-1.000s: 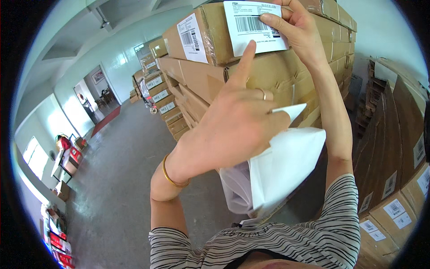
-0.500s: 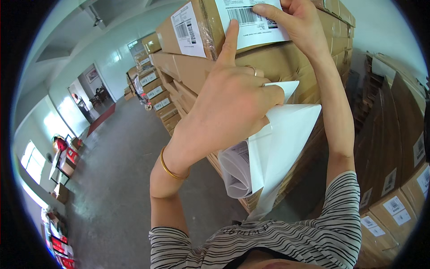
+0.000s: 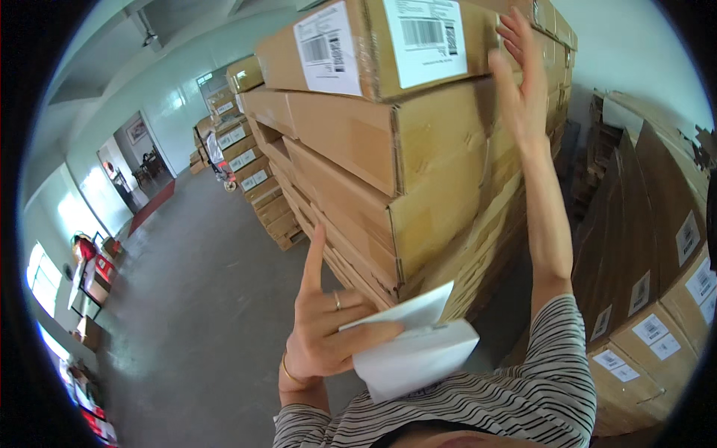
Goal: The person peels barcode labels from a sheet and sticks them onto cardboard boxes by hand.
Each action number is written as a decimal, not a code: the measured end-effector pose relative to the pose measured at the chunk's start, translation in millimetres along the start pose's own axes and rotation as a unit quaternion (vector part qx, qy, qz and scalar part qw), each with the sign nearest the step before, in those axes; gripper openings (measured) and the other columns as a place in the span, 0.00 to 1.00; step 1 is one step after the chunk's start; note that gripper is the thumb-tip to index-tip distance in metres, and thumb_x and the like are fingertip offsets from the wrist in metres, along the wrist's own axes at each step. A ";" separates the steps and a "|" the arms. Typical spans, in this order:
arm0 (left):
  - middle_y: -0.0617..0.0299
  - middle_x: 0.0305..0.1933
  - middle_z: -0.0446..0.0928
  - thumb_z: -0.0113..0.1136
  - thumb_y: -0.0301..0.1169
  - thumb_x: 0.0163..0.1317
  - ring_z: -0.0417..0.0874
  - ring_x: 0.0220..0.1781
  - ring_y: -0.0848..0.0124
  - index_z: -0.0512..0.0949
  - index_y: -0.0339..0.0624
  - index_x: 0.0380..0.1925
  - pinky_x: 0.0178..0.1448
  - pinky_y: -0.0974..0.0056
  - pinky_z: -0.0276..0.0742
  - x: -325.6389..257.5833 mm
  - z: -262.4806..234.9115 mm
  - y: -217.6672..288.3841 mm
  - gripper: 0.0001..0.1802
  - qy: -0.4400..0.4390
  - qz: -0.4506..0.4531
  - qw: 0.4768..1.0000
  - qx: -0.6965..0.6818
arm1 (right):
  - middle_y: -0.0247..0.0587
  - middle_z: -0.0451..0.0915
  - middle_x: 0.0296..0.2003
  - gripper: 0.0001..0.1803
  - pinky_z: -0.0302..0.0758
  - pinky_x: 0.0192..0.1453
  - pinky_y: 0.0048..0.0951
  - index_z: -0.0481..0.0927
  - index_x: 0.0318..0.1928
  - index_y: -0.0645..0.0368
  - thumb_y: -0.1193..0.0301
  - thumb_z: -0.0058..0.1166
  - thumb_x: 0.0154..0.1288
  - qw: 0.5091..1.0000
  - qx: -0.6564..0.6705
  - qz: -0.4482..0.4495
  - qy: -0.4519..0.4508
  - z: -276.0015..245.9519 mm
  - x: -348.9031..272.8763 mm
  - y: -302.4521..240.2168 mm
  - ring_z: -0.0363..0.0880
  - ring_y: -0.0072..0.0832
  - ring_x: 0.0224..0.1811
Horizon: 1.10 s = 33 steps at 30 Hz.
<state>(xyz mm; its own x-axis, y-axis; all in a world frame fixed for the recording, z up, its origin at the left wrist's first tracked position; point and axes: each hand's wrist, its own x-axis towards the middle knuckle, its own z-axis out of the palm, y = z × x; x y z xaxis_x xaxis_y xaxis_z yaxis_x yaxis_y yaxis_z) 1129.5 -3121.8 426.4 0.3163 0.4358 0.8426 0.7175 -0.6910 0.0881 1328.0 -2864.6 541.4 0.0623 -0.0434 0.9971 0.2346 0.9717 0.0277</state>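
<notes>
On the top cardboard box (image 3: 275, 63) of the stack before me, a white label with a barcode (image 3: 424, 41) lies flat on the face toward me. A second white label (image 3: 328, 48) is on its left side. My right hand (image 3: 523, 93) is raised beside that box at the right of the label, fingers spread and slightly blurred, holding nothing. Low in front of my chest, my left hand (image 3: 328, 332) grips a rolled bundle of white label sheets (image 3: 414, 362) between thumb and curled fingers. Its index finger points up, away from the sheets.
More long cartons (image 3: 336, 175) are stacked beneath the labelled box. To the right lean large brown cardboard pieces (image 3: 609, 246), with labelled cartons (image 3: 650, 366) below them. Another stack of boxes (image 3: 250, 160) stands farther off to the left, near a doorway. Grey floor (image 3: 202, 313) runs along the left.
Both hands have come off the label on the box. My left hand has dropped toward my chest with the sheets; my right hand has shifted to the right and opened.
</notes>
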 end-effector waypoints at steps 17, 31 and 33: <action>0.67 0.21 0.83 0.71 0.34 0.46 0.85 0.27 0.73 0.86 0.53 0.22 0.78 0.36 0.58 -90.6 -32.2 -26.6 0.03 0.104 -0.142 0.981 -0.079 | 0.62 0.63 0.71 0.41 0.58 0.78 0.45 0.58 0.73 0.65 0.45 0.47 0.75 0.992 -0.074 -0.099 -0.018 53.8 -18.7 -71.7 0.61 0.46 0.76; 0.67 0.19 0.82 0.73 0.36 0.41 0.84 0.25 0.71 0.85 0.48 0.19 0.71 0.41 0.70 -129.9 -70.5 -37.5 0.07 0.043 -0.193 0.978 -0.064 | 0.37 0.86 0.35 0.08 0.77 0.41 0.22 0.85 0.45 0.63 0.75 0.63 0.68 0.755 0.360 0.365 -0.410 46.7 -185.3 -213.7 0.82 0.18 0.37; 0.67 0.20 0.83 0.73 0.33 0.42 0.85 0.26 0.70 0.85 0.48 0.20 0.71 0.41 0.70 -135.6 -70.1 -43.7 0.06 0.044 -0.184 0.980 -0.068 | 0.34 0.85 0.31 0.05 0.75 0.38 0.20 0.85 0.42 0.63 0.76 0.62 0.69 0.777 0.319 0.353 -0.412 49.2 -190.0 -220.6 0.79 0.14 0.33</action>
<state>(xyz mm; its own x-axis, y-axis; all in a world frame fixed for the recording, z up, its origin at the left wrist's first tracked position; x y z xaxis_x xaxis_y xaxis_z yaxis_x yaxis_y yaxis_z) 1011.7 -3191.2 345.5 -0.0071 0.6219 0.7831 0.6821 -0.5696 0.4586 1216.7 -3059.3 349.4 -0.7471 0.4611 0.4788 -0.1204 0.6146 -0.7796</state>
